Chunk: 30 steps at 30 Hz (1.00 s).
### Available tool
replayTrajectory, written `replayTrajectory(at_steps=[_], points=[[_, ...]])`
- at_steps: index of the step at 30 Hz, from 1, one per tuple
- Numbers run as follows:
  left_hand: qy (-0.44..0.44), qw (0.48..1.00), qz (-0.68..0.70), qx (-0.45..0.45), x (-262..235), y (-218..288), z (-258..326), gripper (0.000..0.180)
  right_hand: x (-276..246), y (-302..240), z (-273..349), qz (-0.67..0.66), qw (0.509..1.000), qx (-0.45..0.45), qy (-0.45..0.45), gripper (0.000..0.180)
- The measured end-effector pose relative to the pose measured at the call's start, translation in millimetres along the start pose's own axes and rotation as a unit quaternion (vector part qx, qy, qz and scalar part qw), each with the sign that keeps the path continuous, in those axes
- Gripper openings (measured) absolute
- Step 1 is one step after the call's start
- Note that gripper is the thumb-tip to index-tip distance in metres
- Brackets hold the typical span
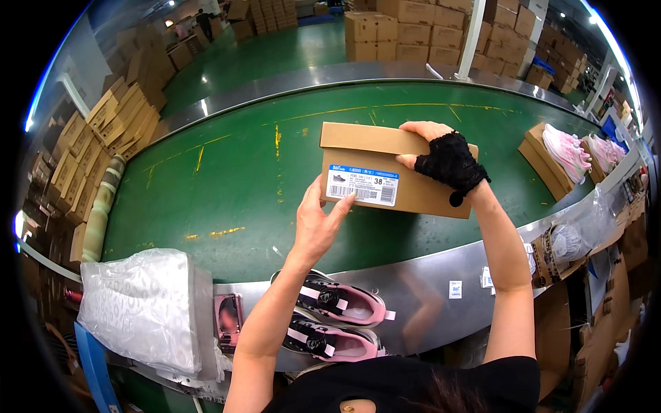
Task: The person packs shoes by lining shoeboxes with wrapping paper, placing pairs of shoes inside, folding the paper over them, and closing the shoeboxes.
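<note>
A closed brown cardboard shoe box (420, 189) with a white label on its end lies on the green conveyor belt (234, 172). My left hand (318, 221) touches the labelled end, fingers pressed against the label's lower left corner. My right hand (441, 157), in a black lace fingerless glove, grips the box's top edge and lid on the right side. Below my arms, a pair of black and pink shoes (337, 320) rests on the metal rim (427, 282) of the conveyor.
A stack of white plastic bags (141, 306) lies at lower left. An open box with pink shoes (561, 155) sits on the belt at right. Stacks of flat cardboard boxes (96, 138) line the left side, and piled cartons (413, 31) stand beyond the belt.
</note>
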<state>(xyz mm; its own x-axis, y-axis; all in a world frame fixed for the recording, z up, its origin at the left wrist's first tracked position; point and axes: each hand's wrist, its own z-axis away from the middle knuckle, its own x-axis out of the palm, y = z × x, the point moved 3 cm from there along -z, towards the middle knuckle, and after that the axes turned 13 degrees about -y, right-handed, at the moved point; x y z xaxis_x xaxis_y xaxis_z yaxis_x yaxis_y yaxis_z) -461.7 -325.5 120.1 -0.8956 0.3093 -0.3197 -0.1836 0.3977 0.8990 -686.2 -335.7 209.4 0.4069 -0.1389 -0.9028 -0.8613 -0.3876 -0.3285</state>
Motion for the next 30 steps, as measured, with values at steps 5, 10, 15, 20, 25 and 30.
replayTrajectory(at_steps=[5, 10, 15, 20, 25, 30], points=[[0.007, 1.0, 0.005, -0.009, -3.1, -10.1, 0.8, 0.049, 5.8, -3.7, -2.2, 0.031, 0.998, -0.039, 0.032, 0.046], [0.027, 1.0, -0.007, -0.005, -1.4, -6.9, 4.6, 0.045, 11.1, -6.1, -1.3, 0.047, 0.997, -0.044, 0.051, 0.044], [0.032, 0.999, -0.033, 0.017, -3.8, -1.7, 15.3, 0.043, 12.9, -14.3, 1.1, 0.072, 0.985, -0.094, 0.124, 0.041], [0.047, 0.969, -0.243, 0.019, 17.1, -17.9, 58.4, 0.076, 1.6, -23.1, 10.4, -0.203, 0.954, 0.055, 0.215, 0.037], [-0.011, 0.943, -0.332, -0.031, 2.2, -31.0, 73.1, 0.089, 41.9, 26.7, 63.4, -0.451, 0.83, 0.052, 0.325, 0.04], [-0.065, 0.91, -0.4, -0.087, -32.0, -73.3, 89.0, 0.026, 122.5, 109.5, 155.4, -0.655, 0.634, 0.324, 0.254, 0.038]])
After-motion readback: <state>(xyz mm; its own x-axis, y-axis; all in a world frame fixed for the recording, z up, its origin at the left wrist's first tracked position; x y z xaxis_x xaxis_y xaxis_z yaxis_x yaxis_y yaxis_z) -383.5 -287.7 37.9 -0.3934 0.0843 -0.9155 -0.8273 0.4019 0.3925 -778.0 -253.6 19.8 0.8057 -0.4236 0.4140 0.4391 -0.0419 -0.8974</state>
